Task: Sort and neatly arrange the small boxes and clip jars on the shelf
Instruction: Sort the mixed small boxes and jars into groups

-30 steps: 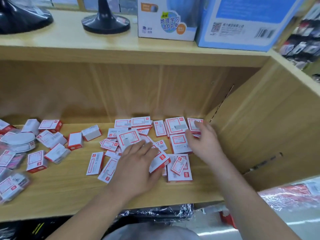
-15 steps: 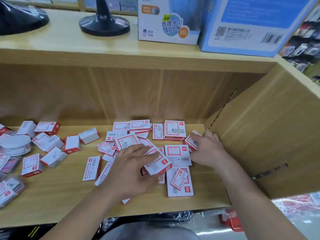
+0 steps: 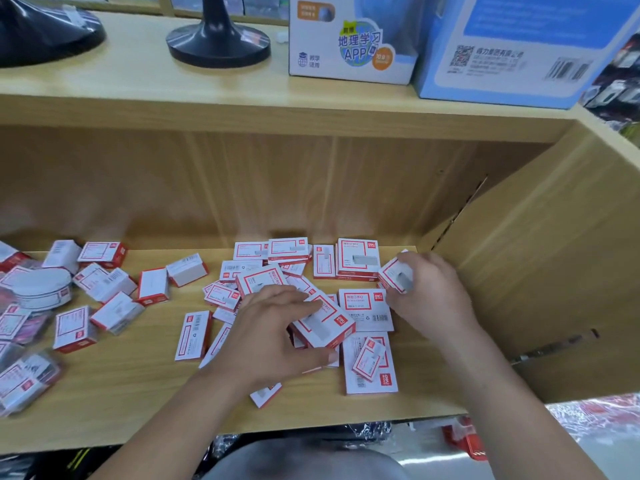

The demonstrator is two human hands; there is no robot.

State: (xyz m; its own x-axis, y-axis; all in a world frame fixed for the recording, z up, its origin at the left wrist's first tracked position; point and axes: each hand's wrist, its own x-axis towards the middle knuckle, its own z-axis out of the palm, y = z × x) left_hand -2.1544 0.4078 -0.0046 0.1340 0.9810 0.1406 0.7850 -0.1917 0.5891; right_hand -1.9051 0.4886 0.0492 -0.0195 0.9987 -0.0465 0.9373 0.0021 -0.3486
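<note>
Two hands are reaching over the shelf (image 3: 138,393): left hand (image 3: 273,336), grip pinching a red-white box (image 3: 325,322) mid-pile; right hand (image 3: 433,292), three o'clock, grip curling round a small box (image 3: 394,274).

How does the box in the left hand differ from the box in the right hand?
The left hand holds the bigger box; the right hand holds the smaller box. The bigger box is over the middle pile; the smaller box is near the side wall. Both are white with red borders.

Wood shelf (image 3: 138,393) w/ scattered red-white boxes (image 3: 192,336), round jar (image 3: 43,287) at left, maybe lidded
</note>
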